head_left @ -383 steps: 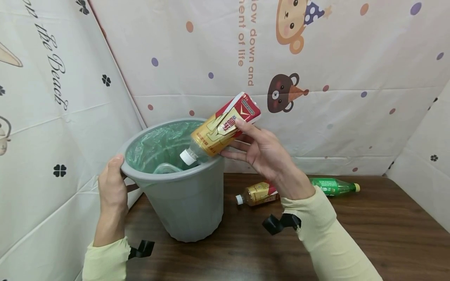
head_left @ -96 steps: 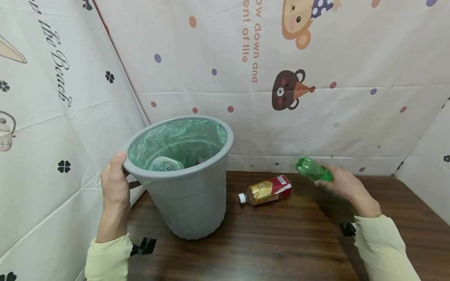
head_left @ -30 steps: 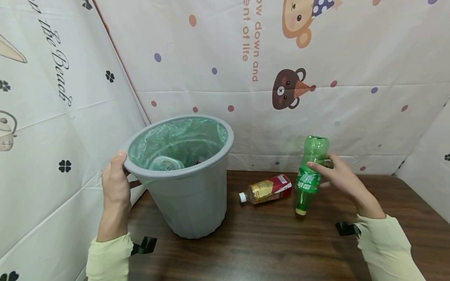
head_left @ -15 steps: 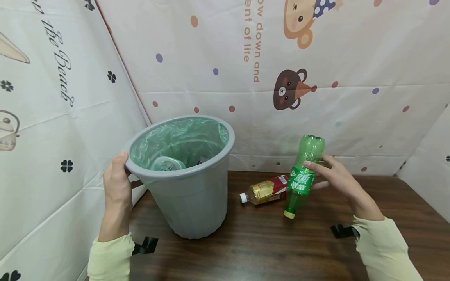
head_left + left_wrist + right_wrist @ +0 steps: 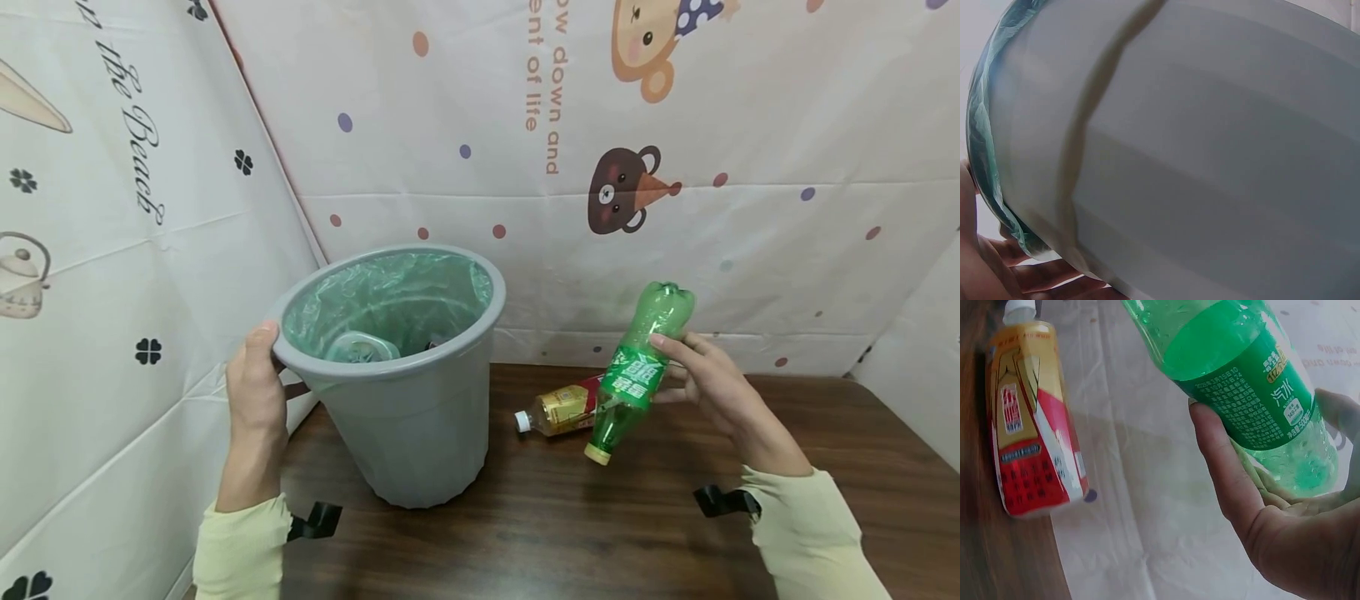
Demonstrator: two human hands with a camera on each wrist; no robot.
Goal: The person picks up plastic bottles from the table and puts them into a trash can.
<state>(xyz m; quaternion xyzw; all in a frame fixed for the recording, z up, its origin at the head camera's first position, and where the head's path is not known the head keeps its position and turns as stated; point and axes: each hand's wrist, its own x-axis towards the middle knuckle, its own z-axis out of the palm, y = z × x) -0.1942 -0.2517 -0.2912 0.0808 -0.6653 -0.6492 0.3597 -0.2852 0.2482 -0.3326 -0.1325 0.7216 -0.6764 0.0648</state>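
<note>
Right hand (image 5: 716, 383) grip holds green bottle (image 5: 636, 371) tilted, cap down; left hand (image 5: 255, 392) grips bin (image 5: 420, 433) rim.

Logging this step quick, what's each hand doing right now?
Left hand: grips the grey bin by its rim.
Right hand: holds the green bottle, cap down.

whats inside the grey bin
The grey bin holds a green liner bag and a clear plastic container. A small dark item shows near its back wall; the bottom is hidden.
</note>
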